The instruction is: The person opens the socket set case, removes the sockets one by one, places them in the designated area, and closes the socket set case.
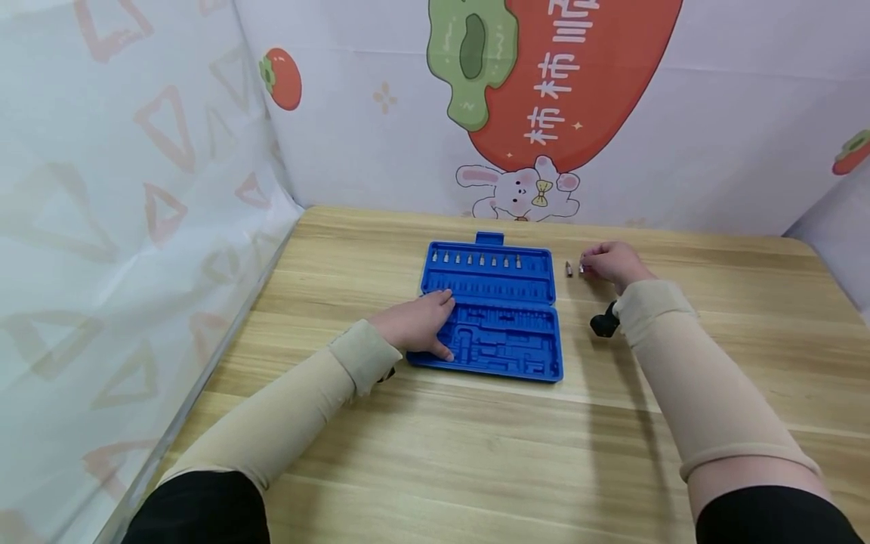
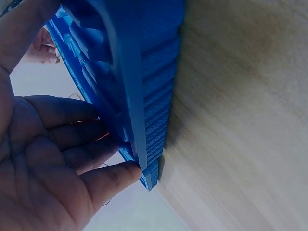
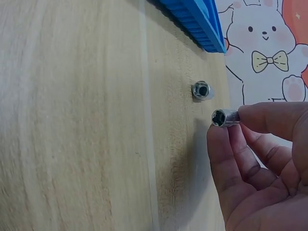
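Note:
An open blue tool case [image 1: 503, 317] lies flat on the wooden table, with a row of small metal bits [image 1: 476, 259] along its far edge. My left hand [image 1: 435, 325] rests flat on the case's left part, fingers straight; in the left wrist view the fingers [image 2: 91, 144] press against the blue case [image 2: 144, 72]. To the right of the case, my right hand [image 1: 593, 266] pinches a small metal socket [image 3: 225, 117] between thumb and fingers, just above the table. A second socket [image 3: 201, 90] lies on the wood beside it, also seen in the head view [image 1: 569, 268].
A black object [image 1: 603, 323] sits under my right wrist. Printed fabric walls [image 1: 136, 189] close the table's left and back sides. The table's near half [image 1: 476, 453] is bare wood. The case's corner [image 3: 197, 19] shows in the right wrist view.

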### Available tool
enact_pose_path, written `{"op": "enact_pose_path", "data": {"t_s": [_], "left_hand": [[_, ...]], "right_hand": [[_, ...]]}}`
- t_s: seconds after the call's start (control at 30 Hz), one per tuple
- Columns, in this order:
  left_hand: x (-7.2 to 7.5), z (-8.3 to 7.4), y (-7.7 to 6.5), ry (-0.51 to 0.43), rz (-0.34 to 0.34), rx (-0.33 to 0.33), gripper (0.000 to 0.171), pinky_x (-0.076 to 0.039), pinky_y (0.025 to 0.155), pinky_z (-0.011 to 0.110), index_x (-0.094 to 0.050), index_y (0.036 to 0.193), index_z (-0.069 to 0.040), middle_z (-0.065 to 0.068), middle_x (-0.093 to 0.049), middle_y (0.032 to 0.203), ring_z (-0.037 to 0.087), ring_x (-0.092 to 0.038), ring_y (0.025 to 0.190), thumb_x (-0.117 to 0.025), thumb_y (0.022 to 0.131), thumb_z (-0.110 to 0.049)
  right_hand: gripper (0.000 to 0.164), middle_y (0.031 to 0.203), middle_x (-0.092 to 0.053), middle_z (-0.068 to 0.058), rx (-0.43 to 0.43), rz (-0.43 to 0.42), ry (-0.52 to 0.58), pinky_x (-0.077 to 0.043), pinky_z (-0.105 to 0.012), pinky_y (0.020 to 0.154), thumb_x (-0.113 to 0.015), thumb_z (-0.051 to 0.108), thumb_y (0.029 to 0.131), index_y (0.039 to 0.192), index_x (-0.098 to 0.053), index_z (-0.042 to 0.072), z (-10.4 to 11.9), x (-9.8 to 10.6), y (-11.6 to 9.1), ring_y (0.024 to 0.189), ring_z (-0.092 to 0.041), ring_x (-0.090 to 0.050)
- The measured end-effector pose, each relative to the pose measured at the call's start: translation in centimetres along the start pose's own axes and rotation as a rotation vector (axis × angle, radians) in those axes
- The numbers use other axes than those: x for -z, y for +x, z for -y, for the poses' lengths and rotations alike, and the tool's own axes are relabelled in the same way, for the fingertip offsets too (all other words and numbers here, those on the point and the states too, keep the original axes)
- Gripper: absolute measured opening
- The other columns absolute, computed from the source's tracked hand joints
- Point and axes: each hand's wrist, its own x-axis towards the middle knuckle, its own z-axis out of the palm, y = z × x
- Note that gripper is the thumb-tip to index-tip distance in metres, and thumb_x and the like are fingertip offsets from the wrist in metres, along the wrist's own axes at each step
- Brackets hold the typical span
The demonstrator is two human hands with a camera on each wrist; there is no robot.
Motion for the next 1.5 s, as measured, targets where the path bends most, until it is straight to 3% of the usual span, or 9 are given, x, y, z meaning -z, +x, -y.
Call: {"op": "enact_pose_path", "data": {"t_s": [0.23,0.6,0.93,1.07,1.27,1.5], "left_hand": [[-0.2,-0.1,0.1,-0.004,-0.009,-0.001,0.102,-0.021,0.124,0.041,-0.028,0.16,0.006,0.021,-0.021,0.168,0.034,-0.021,0.155,-0.078,0.09,-0.05],[-0.1,-0.1,0.2,0.005,-0.012,0.001,0.102,-0.021,0.124,0.041,-0.028,0.16,0.006,0.021,-0.021,0.168,0.034,-0.021,0.155,-0.078,0.09,-0.05],[-0.1,-0.1,0.2,0.005,-0.012,0.01,0.103,-0.02,0.124,0.04,-0.028,0.16,0.005,0.02,-0.021,0.169,0.033,-0.02,0.155,-0.079,0.09,-0.05],[0.0,-0.1,0.2,0.005,-0.006,0.015,0.103,-0.02,0.124,0.04,-0.027,0.16,0.005,0.019,-0.02,0.169,0.033,-0.02,0.156,-0.078,0.09,-0.051],[0.0,-0.1,0.2,0.016,0.0,0.012,0.105,-0.02,0.125,0.04,-0.026,0.16,0.006,0.021,-0.019,0.169,0.033,-0.019,0.156,-0.079,0.089,-0.051],[-0.1,0.1,0.2,0.01,-0.002,0.008,0.105,-0.02,0.125,0.04,-0.026,0.16,0.006,0.021,-0.019,0.169,0.033,-0.019,0.155,-0.079,0.089,-0.051]], "right_hand": [[0.036,0.128,-0.056,-0.022,-0.019,0.008,-0.072,-0.049,-0.03,0.087,-0.054,0.015,0.108,0.137,-0.056,-0.007,-0.3,-0.6,0.4,0.099,-0.025,-0.055],[0.026,0.123,-0.056,-0.019,-0.062,-0.032,-0.06,-0.047,-0.033,0.087,-0.055,0.015,0.107,0.124,-0.059,-0.004,0.1,-1.2,0.4,0.098,-0.026,-0.055],[0.03,0.12,-0.059,-0.022,-0.037,-0.036,-0.163,-0.047,-0.035,0.088,-0.055,0.015,0.107,0.127,-0.059,-0.007,0.6,-1.3,0.1,0.098,-0.028,-0.056],[0.029,0.114,-0.06,-0.02,-0.024,-0.036,-0.177,-0.048,-0.035,0.086,-0.056,0.013,0.106,0.125,-0.06,-0.009,0.8,-1.3,-0.1,0.096,-0.028,-0.055],[0.03,0.095,-0.066,-0.013,0.054,-0.042,-0.29,-0.046,-0.036,0.081,-0.057,0.014,0.103,0.118,-0.066,-0.011,0.7,-1.1,-0.2,0.09,-0.028,-0.056],[0.03,0.091,-0.065,-0.012,0.073,-0.041,-0.299,-0.045,-0.035,0.077,-0.058,0.014,0.102,0.116,-0.066,-0.011,0.6,-1.3,-0.2,0.09,-0.029,-0.054]]}}
